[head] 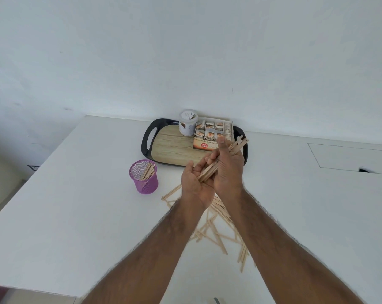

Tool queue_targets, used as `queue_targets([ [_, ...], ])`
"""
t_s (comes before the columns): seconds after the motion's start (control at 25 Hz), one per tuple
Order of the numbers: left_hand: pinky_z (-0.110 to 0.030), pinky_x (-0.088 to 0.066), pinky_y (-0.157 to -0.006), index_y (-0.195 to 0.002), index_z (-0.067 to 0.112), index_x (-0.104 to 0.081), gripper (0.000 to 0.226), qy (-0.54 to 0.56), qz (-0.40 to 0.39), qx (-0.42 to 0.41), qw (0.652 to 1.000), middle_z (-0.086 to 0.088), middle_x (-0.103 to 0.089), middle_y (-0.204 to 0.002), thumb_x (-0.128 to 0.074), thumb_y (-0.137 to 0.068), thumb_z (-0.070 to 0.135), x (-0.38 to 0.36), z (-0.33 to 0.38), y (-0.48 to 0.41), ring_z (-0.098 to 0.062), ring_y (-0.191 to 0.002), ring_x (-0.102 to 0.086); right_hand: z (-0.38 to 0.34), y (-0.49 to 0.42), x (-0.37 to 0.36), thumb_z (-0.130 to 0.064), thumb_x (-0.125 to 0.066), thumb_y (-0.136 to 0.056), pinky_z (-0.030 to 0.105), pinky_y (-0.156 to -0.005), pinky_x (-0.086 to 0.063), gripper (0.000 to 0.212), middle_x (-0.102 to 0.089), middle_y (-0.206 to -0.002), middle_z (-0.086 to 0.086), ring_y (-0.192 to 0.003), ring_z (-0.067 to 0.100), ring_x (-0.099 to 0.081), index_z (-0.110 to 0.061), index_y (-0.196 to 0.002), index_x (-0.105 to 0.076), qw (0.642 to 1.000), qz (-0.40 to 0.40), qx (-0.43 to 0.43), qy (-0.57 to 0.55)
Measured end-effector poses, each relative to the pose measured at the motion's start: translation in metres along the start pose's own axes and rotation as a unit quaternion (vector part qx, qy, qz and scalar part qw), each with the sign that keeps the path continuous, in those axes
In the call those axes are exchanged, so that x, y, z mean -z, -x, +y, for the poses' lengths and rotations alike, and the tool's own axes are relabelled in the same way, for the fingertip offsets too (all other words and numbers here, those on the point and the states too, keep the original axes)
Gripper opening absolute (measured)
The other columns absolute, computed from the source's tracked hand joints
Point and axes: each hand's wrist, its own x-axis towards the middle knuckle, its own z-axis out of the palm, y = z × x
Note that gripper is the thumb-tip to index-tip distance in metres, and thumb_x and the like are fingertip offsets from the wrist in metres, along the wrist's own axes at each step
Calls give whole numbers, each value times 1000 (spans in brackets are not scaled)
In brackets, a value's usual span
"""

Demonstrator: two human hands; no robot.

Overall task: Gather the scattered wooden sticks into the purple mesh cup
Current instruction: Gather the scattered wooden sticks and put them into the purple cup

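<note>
The right hand (pixel 228 165) was closed round a bundle of wooden sticks (pixel 239 145), thumb raised, with the stick ends jutting past it to the far right. The left hand (pixel 196 183) cupped the near end of the same bundle from below, fingers curled round it. Both hands were held above the white table (pixel 76 194). Beneath the forearms, loose sticks (pixel 218 229) lay scattered and crossed on the table. To the left of the hands stood the purple mesh cup (pixel 144 183), upright, with several sticks leaning inside it. Farther off sat a black-rimmed tray (pixel 148 137) that carried a round jar (pixel 187 123) and a box of sachets (pixel 209 133).
</note>
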Motion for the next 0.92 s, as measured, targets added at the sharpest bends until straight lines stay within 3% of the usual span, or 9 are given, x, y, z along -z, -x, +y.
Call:
queue_targets([
  [0.16, -41, -53, -100, -104, -1, -70, 56, 21, 1, -15, 1000, -18, -74, -98, -30, -110, 38, -2, 0, 1, -29, -94, -73, 4, 8, -4, -21, -79, -88, 28, -52, -46, 21, -58, -65, 7, -52, 19, -53, -15, -75, -64, 998, -4, -50, -28],
  [0.32, -43, -49, -108, -123, 0, -66, 54, 44, -16, -13, 999, -18, -70, -119, -26, -110, 34, -2, 4, 2, -32, -119, -66, 5, 10, -2, -18, -71, -91, 29, -56, -50, 34, -66, -75, 15, -64, 23, -59, -14, -61, -55, 996, -20, -71, -48],
  [0.44, -40, -54, -99, -124, 0, -66, 43, 46, -31, 14, 998, -19, -71, -120, -34, -107, 22, -1, 4, 6, -31, -112, -70, 8, 15, -7, -20, -63, -89, 29, -56, -48, 30, -65, -84, 23, -63, 17, -54, -11, -61, -63, 998, -29, -32, 50],
  [0.56, -39, -57, -97, -130, -1, -64, 37, 34, -52, 30, 998, -20, -69, -128, -41, -106, 16, -1, 4, 8, -31, -119, -68, 12, 19, -8, -29, -60, -87, 39, -76, -54, 25, -62, -75, 13, -72, 18, -59, -15, -81, -79, 983, -16, 31, 181],
  [0.64, -40, -57, -97, -127, -2, -65, 36, -19, -28, 13, 999, -20, -71, -123, -43, -106, 17, -1, 6, 5, -32, -119, -68, 11, 17, -5, -28, -59, -88, 49, -87, -56, 29, -73, -80, 9, -81, 23, -68, -16, -66, -74, 979, -1, 41, 198],
  [0.68, -39, -58, -94, -124, -1, -65, 36, -76, -9, 8, 997, -19, -72, -118, -44, -106, 21, 0, 7, 3, -31, -115, -70, 11, 17, -2, -28, -59, -90, 51, -89, -57, 33, -75, -83, 9, -85, 22, -71, -17, -62, -71, 979, 3, 41, 201],
  [0.72, -35, -61, -82, -120, 2, -66, 36, -155, 8, 9, 988, -16, -74, -108, -46, -106, 28, 1, 7, 3, -28, -101, -74, 10, 16, 1, -29, -58, -92, 51, -88, -57, 37, -77, -86, 5, -88, 20, -72, -17, -59, -68, 978, 7, 39, 204],
  [0.8, -23, -45, -45, -101, 12, -66, 33, -319, 29, 23, 947, -5, -65, -74, -54, -102, 42, 3, 9, 5, -15, -56, -58, 8, 16, 7, -32, -56, -94, 44, -83, -53, 42, -79, -96, -1, -98, 20, -72, -20, -54, -60, 977, 7, 37, 208],
  [0.92, -20, -26, -37, -70, 16, -56, 43, -422, 58, 18, 904, 3, -45, -53, -65, -95, 50, 8, 11, 7, -7, -41, -34, 7, 17, 11, -32, -55, -97, 44, -84, -51, 44, -79, -99, 2, -101, 30, -70, -27, -54, -65, 975, 3, 47, 218],
])
